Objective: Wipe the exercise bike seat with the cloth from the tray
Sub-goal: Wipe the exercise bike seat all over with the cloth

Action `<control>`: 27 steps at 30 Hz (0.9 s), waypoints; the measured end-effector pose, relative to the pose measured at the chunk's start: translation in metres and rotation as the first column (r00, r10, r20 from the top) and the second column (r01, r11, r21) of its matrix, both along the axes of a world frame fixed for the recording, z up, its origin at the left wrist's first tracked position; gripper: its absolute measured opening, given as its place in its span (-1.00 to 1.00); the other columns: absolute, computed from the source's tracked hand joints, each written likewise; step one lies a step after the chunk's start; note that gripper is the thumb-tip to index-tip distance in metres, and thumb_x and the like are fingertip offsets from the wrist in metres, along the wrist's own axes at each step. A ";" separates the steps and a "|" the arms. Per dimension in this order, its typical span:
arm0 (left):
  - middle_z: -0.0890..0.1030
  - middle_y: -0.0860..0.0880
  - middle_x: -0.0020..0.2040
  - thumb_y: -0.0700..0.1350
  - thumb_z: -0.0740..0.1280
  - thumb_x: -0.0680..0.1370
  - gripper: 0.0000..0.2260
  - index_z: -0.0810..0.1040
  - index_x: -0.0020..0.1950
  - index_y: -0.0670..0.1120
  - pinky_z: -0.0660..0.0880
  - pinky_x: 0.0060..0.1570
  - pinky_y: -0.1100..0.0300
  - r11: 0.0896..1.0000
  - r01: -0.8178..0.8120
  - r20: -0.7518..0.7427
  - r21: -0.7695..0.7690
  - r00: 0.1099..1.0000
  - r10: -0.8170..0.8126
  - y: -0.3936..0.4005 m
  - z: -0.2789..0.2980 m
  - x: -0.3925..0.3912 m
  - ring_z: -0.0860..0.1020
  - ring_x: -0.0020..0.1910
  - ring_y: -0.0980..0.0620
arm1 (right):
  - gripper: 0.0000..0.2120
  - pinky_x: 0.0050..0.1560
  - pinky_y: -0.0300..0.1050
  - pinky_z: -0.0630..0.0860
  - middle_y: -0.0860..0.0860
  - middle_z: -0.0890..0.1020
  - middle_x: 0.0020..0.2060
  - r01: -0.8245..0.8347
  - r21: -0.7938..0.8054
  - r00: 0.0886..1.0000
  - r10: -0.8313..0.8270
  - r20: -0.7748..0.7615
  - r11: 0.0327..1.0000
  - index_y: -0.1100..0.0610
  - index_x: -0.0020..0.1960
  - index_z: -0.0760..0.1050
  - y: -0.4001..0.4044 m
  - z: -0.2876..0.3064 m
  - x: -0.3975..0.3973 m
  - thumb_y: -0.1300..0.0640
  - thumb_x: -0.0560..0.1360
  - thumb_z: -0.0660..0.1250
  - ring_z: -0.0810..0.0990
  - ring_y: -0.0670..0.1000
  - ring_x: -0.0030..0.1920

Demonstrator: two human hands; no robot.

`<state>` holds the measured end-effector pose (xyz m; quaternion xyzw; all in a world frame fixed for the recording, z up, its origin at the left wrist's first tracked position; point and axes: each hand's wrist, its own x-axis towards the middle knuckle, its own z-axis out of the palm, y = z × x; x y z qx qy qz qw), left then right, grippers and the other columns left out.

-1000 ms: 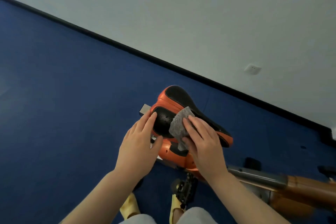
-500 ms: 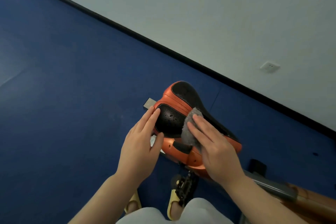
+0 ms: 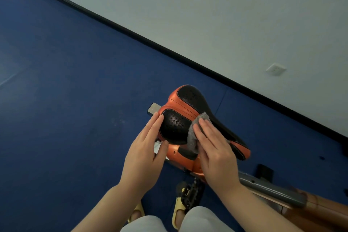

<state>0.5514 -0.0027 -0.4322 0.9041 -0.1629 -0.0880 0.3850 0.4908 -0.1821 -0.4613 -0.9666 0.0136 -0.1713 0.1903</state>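
Observation:
The orange and black bike seat [image 3: 190, 100] sits in the middle of the head view, its nose pointing lower right. A small grey cloth [image 3: 194, 133] lies across the seat's middle groove, pressed flat under the fingers of my right hand [image 3: 214, 149]. Most of the cloth is hidden by that hand. My left hand [image 3: 145, 154] rests with straight fingers against the seat's left rear edge, steadying it and holding nothing. No tray is in view.
Blue floor [image 3: 75, 100] spreads to the left and behind the seat. A white wall with a black skirting strip [image 3: 169, 51] and a socket [image 3: 275, 69] runs diagonally behind. The grey and wooden bike frame [image 3: 273, 188] extends lower right; a pedal [image 3: 190, 192] and my yellow slippers lie below.
My right hand has slid the cloth up the seat's groove toward the rear. The left hand keeps its place on the seat's edge. The view has shifted slightly.

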 end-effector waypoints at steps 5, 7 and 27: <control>0.05 0.44 0.40 -0.06 0.23 0.58 -0.47 0.09 0.47 0.23 0.08 0.02 0.73 1.000 0.005 -0.016 -0.027 1.000 -0.005 0.002 0.002 0.000 0.06 0.25 0.59 | -0.62 0.44 -0.07 0.28 0.07 0.39 0.42 -0.109 -0.030 0.994 0.108 -0.022 0.994 0.18 0.42 0.35 0.004 0.004 0.014 0.17 0.61 0.13 0.27 0.01 0.47; 0.07 0.42 0.39 -0.06 0.22 0.58 -0.48 0.09 0.47 0.24 0.06 0.06 0.70 0.999 0.001 -0.028 -0.037 1.000 -0.002 0.003 0.003 0.002 0.09 0.30 0.48 | -0.60 0.41 -0.05 0.33 0.07 0.40 0.41 -0.143 -0.067 0.989 0.141 -0.038 0.987 0.17 0.40 0.38 -0.008 0.004 0.007 0.23 0.56 0.22 0.29 0.01 0.46; 0.10 0.41 0.45 0.00 0.18 0.59 -0.49 0.06 0.47 0.30 0.25 0.29 0.29 0.994 0.075 -0.019 -0.082 0.997 -0.076 0.017 -0.003 0.007 0.16 0.35 0.38 | -0.62 0.40 -0.04 0.35 0.04 0.42 0.39 -0.154 0.035 0.987 0.155 -0.033 0.987 0.16 0.38 0.41 0.005 0.011 0.019 0.10 0.58 0.24 0.31 -0.04 0.45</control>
